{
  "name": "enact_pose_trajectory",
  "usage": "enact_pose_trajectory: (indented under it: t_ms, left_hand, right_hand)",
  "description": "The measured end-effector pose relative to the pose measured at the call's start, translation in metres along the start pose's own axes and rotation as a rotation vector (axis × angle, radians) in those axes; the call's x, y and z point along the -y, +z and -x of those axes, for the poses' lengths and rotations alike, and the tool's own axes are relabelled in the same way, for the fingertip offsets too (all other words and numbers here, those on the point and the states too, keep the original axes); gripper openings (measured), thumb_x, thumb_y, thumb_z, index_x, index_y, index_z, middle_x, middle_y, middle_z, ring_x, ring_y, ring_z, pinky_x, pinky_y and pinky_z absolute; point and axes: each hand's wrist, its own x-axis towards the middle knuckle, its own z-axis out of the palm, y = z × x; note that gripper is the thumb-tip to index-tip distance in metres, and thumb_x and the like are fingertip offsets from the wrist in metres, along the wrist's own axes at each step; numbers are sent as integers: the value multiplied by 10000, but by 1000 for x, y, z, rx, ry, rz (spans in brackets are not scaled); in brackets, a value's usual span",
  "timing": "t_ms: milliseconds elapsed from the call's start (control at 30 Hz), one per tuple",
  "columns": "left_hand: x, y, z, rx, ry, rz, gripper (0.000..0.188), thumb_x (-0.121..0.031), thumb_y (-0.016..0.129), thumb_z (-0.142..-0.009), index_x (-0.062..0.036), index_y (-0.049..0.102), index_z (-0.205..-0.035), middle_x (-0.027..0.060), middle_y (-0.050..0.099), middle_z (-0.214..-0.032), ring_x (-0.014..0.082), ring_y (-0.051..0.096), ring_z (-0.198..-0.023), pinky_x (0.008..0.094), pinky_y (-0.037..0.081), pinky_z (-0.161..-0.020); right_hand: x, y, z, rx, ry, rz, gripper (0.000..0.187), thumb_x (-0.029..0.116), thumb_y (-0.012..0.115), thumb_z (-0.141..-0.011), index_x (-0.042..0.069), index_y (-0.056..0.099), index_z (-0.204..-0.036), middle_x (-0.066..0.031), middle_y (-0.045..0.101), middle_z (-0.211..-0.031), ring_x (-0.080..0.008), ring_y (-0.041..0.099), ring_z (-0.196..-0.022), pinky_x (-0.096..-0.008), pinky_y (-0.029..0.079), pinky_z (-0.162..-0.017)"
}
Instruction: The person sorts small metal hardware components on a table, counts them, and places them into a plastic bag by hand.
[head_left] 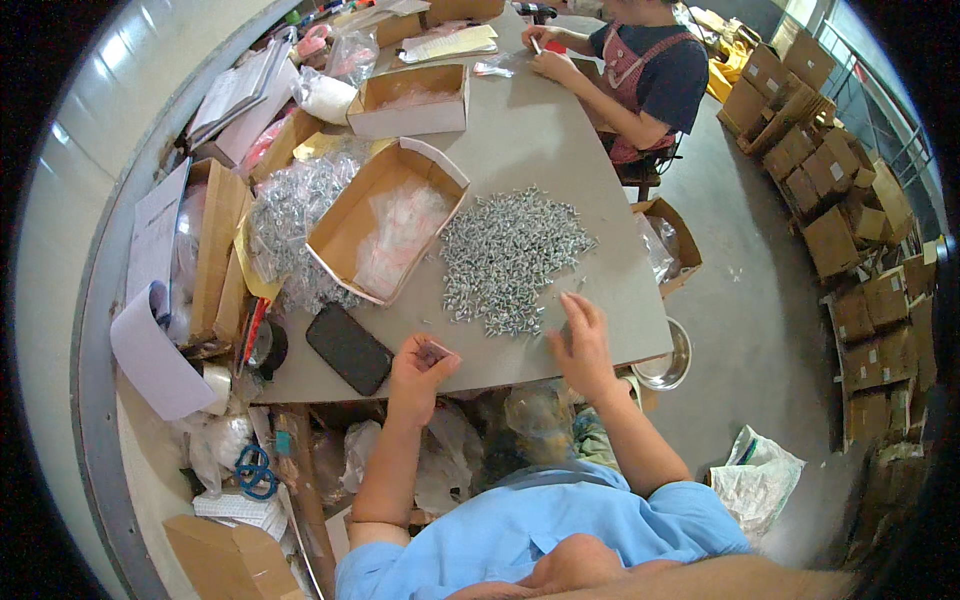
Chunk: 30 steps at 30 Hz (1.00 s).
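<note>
Screws (510, 260) flank a carton (350, 230), right hand (584, 350) spread, left hand (415, 370) too unclear to tell

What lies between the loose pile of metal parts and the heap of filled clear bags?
An open cardboard box, holding plastic bags, lies between the metal parts and that heap, in the head view.

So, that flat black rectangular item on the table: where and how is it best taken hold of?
Probably by the two long edges of the flat black item, the grip spanning its narrow width near the end closest to the left hand. I'd come from above and the right: it lies flat, with bare table on that side, while bagged metal parts crowd its far end.
</note>
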Motion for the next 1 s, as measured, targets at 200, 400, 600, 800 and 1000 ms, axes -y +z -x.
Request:
enact_pose_trajectory:
  t_ms: [200,400,600,800,1000]
  left_hand:
    - [14,13,16,9,-41,-5,136,-42,680,-815,-55,577,-902,30,636,-844,120,603,-771,253,494,-716]
    - [19,20,19,23,10,-108,79,-45,667,-827,-38,592,-852,38,643,-834,114,600,-777,248,488,-716]
    - [22,13,28,-52,49,-69,139,-64,641,-857,-9,641,-984,41,653,-864,111,594,-766,244,480,-698]
    - [26,26,19,91,49,-141,170,-87,611,-886,12,663,-1014,58,667,-834,114,600,-748,237,476,-699]
    - [32,33,14,125,93,-180,189,-96,611,-890,23,660,-1028,75,682,-866,115,613,-773,247,483,-719]
  right_hand:
    - [-21,3,-33,-25,5,130,131,89,646,-773,42,618,-893,-124,546,-1007,-331,511,-958,-413,438,-835]
    - [-21,8,-45,3,-68,291,88,83,625,-763,55,608,-845,-121,546,-1013,-322,513,-958,-407,443,-830]
    - [-56,-31,-34,-63,123,590,88,74,576,-781,67,615,-859,-130,580,-984,-321,544,-920,-408,463,-795]
    - [-9,-22,-37,265,157,-63,59,87,625,-786,42,633,-823,-114,605,-889,-309,585,-830,-399,472,-753]
    - [-10,0,-36,271,-67,75,108,157,631,-803,62,619,-854,-109,582,-898,-324,570,-889,-410,476,-767]
